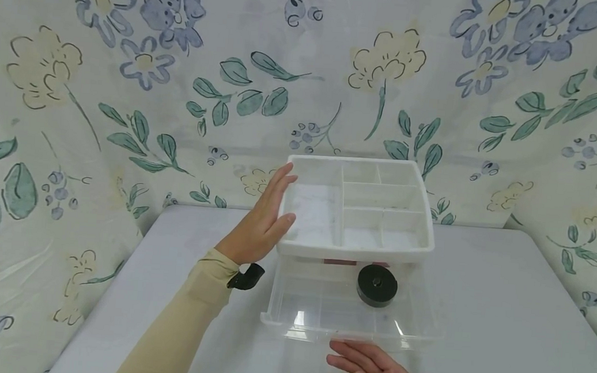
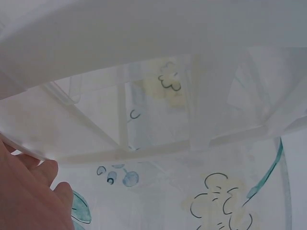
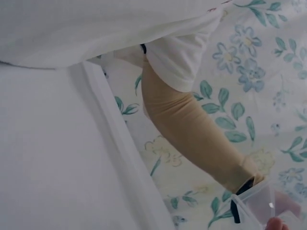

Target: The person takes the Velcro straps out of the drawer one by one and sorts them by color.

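Note:
A white compartment organizer (image 1: 356,253) stands near the back of the table, its top divided into several sections. From its front extends a clear plastic drawer (image 1: 311,306). Inside the drawer lies a round black disc-shaped object (image 1: 377,287), right of the middle. My left hand (image 1: 259,224) rests against the organizer's left side, fingers straight along the wall and thumb by the front corner. In the left wrist view, fingers (image 2: 41,175) touch the organizer's edge. Palm turned up, my right hand (image 1: 376,372) has its extended fingertips right at the drawer's front edge.
The white table (image 1: 492,315) stretches to both sides of the organizer. Floral cloth (image 1: 305,94) hangs behind and around it. Dark reddish strips (image 1: 340,262) show at the drawer's back, under the organizer's front rim. A dark band (image 1: 246,276) is on my left wrist.

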`<state>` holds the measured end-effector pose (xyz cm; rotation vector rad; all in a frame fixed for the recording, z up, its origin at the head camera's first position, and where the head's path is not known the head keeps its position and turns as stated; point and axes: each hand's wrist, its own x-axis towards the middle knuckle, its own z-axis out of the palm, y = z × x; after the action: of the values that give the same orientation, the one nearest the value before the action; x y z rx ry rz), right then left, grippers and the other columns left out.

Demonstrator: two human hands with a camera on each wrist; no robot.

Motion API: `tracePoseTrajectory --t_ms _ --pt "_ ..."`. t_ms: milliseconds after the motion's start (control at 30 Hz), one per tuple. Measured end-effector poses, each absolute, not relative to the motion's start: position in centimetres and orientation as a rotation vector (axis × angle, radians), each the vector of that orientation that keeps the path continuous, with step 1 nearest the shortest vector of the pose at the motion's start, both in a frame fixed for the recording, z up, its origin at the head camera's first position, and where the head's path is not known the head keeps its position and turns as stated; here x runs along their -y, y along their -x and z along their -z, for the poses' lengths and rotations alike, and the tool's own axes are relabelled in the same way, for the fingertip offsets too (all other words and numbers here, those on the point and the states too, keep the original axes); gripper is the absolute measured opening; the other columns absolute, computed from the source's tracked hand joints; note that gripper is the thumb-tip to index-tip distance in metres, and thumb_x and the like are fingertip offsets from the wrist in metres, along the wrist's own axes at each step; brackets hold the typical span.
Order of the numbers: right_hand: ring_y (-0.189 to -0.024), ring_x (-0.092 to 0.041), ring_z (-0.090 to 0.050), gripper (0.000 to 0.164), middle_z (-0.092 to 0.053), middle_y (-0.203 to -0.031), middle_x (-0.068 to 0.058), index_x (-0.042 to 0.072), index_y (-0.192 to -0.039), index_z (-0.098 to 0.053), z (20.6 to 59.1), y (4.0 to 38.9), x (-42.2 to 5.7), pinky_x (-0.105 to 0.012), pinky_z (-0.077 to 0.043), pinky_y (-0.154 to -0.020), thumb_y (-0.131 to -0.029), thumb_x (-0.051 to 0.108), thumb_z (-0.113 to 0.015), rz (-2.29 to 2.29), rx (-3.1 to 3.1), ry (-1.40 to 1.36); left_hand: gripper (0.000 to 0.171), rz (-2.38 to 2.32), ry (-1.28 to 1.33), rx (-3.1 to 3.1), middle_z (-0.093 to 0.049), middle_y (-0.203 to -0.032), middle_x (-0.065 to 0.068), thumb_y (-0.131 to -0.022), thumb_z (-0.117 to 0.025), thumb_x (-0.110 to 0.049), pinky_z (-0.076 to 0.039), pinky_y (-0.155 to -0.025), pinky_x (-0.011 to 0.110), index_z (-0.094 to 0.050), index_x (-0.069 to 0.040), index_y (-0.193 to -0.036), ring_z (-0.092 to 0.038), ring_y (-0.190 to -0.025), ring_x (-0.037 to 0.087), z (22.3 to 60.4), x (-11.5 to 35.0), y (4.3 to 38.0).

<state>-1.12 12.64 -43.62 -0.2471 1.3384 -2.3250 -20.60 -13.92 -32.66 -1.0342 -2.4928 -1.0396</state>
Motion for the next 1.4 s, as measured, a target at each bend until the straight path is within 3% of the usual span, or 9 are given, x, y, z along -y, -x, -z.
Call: tracePoseTrajectory --t_ms 167,467,633,833,1000,1133,1400 --pt "-0.122 -0.021 -0.062 0.037 -0.065 -0.134 -0.005 -0.001 -0.14 -0.05 43.9 1.4 -13.0 -0.031 -0.052 -0.098 -0.104 0.01 -0.048 2.326 -1.305 0.322 0.063 1.033 1.039 2.48 -0.002 -0.168 0.004 -0.099 -0.039 -0.023 -0.013 -0.123 0.05 -0.021 -0.002 -0.155 -0.006 -0.154 0.021 32.6 13.9 20.7" --pt "-0.117 -0.017 -0.065 0.031 -0.068 -0.128 -0.004 0.015 -0.127 -0.065 44.6 1.5 -13.5 -0.027 -0.052 -0.095 -0.103 0.007 -0.047 2.317 -1.288 0.399 0.063 1.038 1.034 2.483 -0.001 -0.169 0.003 -0.099 -0.039 -0.021 -0.012 -0.123 0.05 -0.02 -0.002 -0.156 -0.004 -0.154 0.02 32.4 14.0 20.6" --pt "-0.117 -0.019 -0.064 0.036 -0.067 -0.129 -0.006 0.009 -0.129 -0.064 44.6 1.5 -13.7 -0.026 -0.051 -0.096 -0.102 -0.001 -0.043 2.294 -1.22 0.538 0.063 1.051 1.026 2.488 -0.001 -0.169 0.002 -0.099 -0.039 -0.021 -0.012 -0.123 0.05 -0.02 -0.003 -0.156 -0.004 -0.154 0.02 32.4 13.9 20.5" --pt "-0.117 -0.022 -0.064 0.047 -0.065 -0.129 -0.016 -0.007 -0.13 -0.058 43.7 1.6 -13.8 -0.027 -0.052 -0.096 -0.095 -0.022 -0.032 2.312 -1.271 0.885 0.063 1.056 1.031 2.483 -0.001 -0.169 0.002 -0.099 -0.04 -0.021 -0.012 -0.123 0.05 -0.02 -0.003 -0.156 -0.004 -0.154 0.019 32.6 14.0 20.5" --pt "-0.113 -0.025 -0.065 0.053 -0.065 -0.128 -0.018 -0.009 -0.13 -0.056 42.7 2.1 -14.3 -0.032 -0.054 -0.091 -0.085 -0.03 -0.037 2.264 -1.436 1.117 0.062 1.056 1.036 2.477 -0.001 -0.168 0.003 -0.099 -0.04 -0.021 -0.013 -0.123 0.05 -0.02 -0.003 -0.156 -0.005 -0.154 0.02 32.7 14.0 20.6" --pt "-0.111 -0.029 -0.064 0.057 -0.063 -0.128 -0.019 -0.007 -0.13 -0.055 42.0 2.4 -14.8 -0.037 -0.056 -0.086 -0.08 -0.03 -0.041 2.195 -1.512 1.259 0.062 1.067 1.046 2.47 -0.002 -0.168 0.005 -0.099 -0.04 -0.02 -0.013 -0.123 0.05 -0.021 -0.002 -0.155 -0.006 -0.154 0.021 32.7 13.9 20.7" --pt "-0.109 -0.03 -0.063 0.051 -0.062 -0.13 -0.021 -0.007 -0.131 -0.055 39.9 3.4 -16.0 -0.037 -0.057 -0.073 -0.082 -0.02 -0.045 2.02 -1.617 1.601 0.062 1.067 1.037 2.488 -0.001 -0.168 0.003 -0.1 -0.04 -0.021 -0.012 -0.123 0.05 -0.02 -0.003 -0.155 -0.005 -0.154 0.02 32.8 13.9 20.6"
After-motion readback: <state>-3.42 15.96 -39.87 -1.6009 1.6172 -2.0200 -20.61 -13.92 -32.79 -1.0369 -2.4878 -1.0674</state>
